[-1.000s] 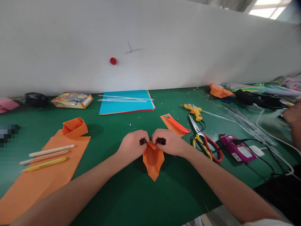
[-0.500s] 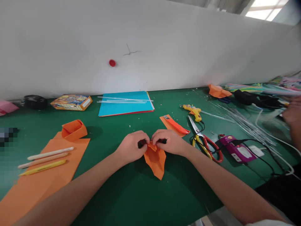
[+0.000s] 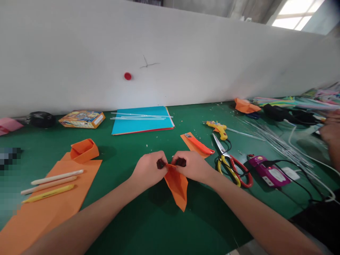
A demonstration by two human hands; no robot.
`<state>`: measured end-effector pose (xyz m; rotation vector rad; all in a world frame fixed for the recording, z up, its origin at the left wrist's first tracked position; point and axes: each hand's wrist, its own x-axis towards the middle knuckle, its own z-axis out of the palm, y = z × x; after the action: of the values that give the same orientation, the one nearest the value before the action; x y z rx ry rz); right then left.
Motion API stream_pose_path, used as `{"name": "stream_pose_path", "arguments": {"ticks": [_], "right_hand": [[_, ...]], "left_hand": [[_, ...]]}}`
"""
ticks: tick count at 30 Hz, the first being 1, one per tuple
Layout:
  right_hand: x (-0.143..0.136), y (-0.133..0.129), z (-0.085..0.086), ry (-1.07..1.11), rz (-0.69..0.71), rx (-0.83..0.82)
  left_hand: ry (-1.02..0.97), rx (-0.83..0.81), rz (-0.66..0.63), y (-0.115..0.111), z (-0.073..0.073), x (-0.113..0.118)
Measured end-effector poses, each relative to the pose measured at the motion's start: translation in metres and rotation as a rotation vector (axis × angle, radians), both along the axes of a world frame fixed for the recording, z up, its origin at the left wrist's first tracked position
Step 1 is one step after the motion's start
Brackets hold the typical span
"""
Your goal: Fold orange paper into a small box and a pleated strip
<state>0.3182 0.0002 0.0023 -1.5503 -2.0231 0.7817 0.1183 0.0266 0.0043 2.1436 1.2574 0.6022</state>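
Note:
Both hands meet at the upper end of a folded orange paper piece (image 3: pixel 177 187) above the green table. My left hand (image 3: pixel 150 168) pinches its top left edge between thumb and fingers. Close beside it, my right hand (image 3: pixel 192 166) pinches the top right edge. The paper hangs down from the fingertips, creased and narrowing to a point at the bottom. What lies between the fingertips is mostly hidden.
Orange sheets (image 3: pixel 60 209) carry three pens (image 3: pixel 50 193) and a folded orange ring (image 3: pixel 84 150). Blue paper (image 3: pixel 140 125) lies behind. Rightward are a cutter (image 3: pixel 199 143), scissors (image 3: pixel 231 164), glue gun (image 3: pixel 217 128), purple power block (image 3: pixel 269 171), cables and another person's hand (image 3: pixel 332 134).
The paper has turned and folded closer together, its small top flap no longer showing. Both hands keep their pinch. The whole view has shifted slightly, so the scene sits lower.

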Motion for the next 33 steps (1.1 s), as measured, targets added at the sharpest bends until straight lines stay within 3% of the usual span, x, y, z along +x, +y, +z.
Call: {"name": "stream_pose_path", "arguments": {"ticks": [6, 12, 21, 33], "right_hand": [[-0.007, -0.006, 0.006, -0.096, -0.079, 0.065], [-0.005, -0.001, -0.005, -0.02, -0.06, -0.007], [0.001, 0.001, 0.0, 0.076, 0.003, -0.204], [-0.001, -0.001, 0.003, 0.067, 0.032, -0.142]], "left_hand": [[-0.085, -0.062, 0.037, 0.003, -0.006, -0.001], [-0.068, -0.125, 0.005, 0.006, -0.006, -0.001], [0.013, -0.173, -0.093, 0.008, 0.002, -0.003], [0.038, -0.118, -0.249, 0.012, 0.005, -0.009]]}}
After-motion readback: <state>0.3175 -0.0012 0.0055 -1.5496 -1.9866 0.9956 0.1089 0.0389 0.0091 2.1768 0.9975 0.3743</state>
